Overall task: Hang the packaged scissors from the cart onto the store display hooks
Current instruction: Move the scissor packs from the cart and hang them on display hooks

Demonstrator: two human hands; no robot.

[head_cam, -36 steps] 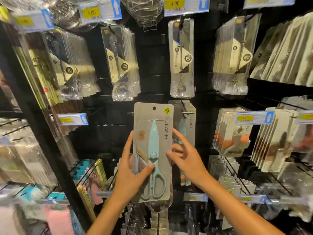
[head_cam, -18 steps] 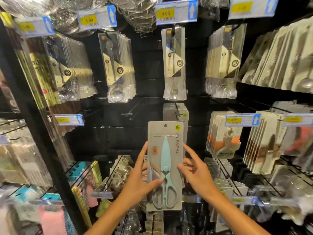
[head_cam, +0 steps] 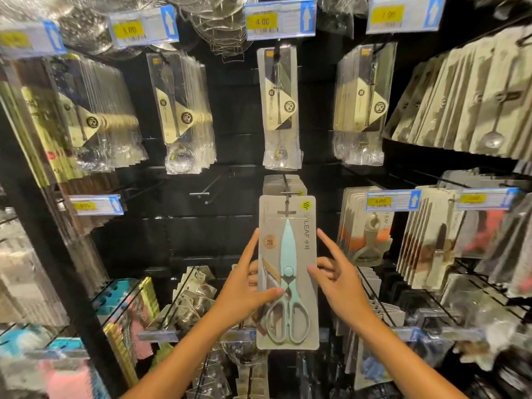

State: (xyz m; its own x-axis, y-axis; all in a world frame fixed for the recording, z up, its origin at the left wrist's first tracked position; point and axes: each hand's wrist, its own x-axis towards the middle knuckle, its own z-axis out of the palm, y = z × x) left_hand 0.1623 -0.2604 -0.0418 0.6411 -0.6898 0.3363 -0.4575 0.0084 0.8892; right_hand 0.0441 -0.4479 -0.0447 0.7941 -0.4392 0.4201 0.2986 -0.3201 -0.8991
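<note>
The packaged scissors [head_cam: 288,272] stand upright in front of the black display wall, in the middle of the shelf, with the pale blue blades pointing up and the grey handles down. The left hand [head_cam: 244,292] holds the card from its left edge: the thumb lies across the front near the pivot of the scissors, and the other fingers go behind the card, so it is a pinch between thumb and fingers. The right hand [head_cam: 339,280] is at the right edge of the card with fingers spread and rather straight; the fingertips seem to touch the edge only lightly. The hole at the top of the card is at the end of the display hook [head_cam: 289,194], where more cards of the same kind [head_cam: 273,184] hang behind. A price tag [head_cam: 393,200] hangs to the right.
</note>
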